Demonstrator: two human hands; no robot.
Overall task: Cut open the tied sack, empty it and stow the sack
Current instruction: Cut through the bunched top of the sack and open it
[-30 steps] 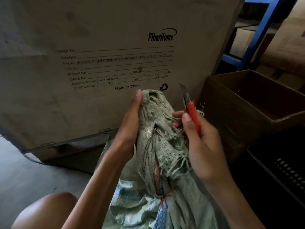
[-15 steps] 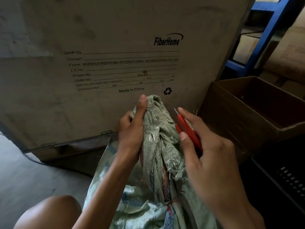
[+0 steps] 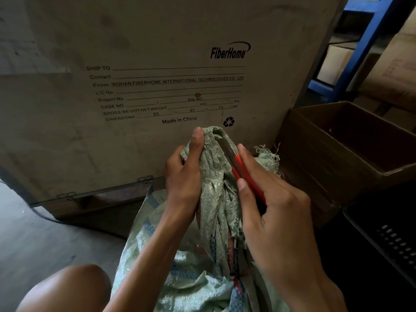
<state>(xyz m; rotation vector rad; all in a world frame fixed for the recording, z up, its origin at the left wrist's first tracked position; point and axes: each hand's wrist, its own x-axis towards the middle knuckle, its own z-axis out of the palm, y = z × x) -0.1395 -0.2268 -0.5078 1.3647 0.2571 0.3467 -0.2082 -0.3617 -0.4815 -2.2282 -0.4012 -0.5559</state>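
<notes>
Grey concrete floor (image 3: 40, 242) runs under a large pale shipping crate (image 3: 135, 52) printed with FiberHome shipping lines, which fills most of the background. To its right stand a blue metal rack (image 3: 369, 41) holding cartons, an open brown cardboard box (image 3: 333, 167) and, at the lower right edge, a black slotted plastic bin (image 3: 387, 248). A pale green woven sack (image 3: 191, 284) with blue stripes stands on the floor in front of the crate, between the person's forearms, its neck gathered upward into a tight bunch. The left grip (image 3: 183, 174) is curled round the top of that bunch, with the thumb pressed up along the fabric near its tip. The right grip (image 3: 276, 212) is closed round a red utility knife (image 3: 243, 172), with the index finger laid along the handle and the thumb against its side. The metal blade (image 3: 226, 148) is pushed out and lies against the gathered fabric just right of the left thumb; whether it has entered the weave cannot be told. Frayed threads (image 3: 267, 152) stick out from the sack's edge behind the right fingers. Lower down, a red tie (image 3: 236, 284) cinches the neck. A bare knee (image 3: 67, 289) shows at the lower left.
</notes>
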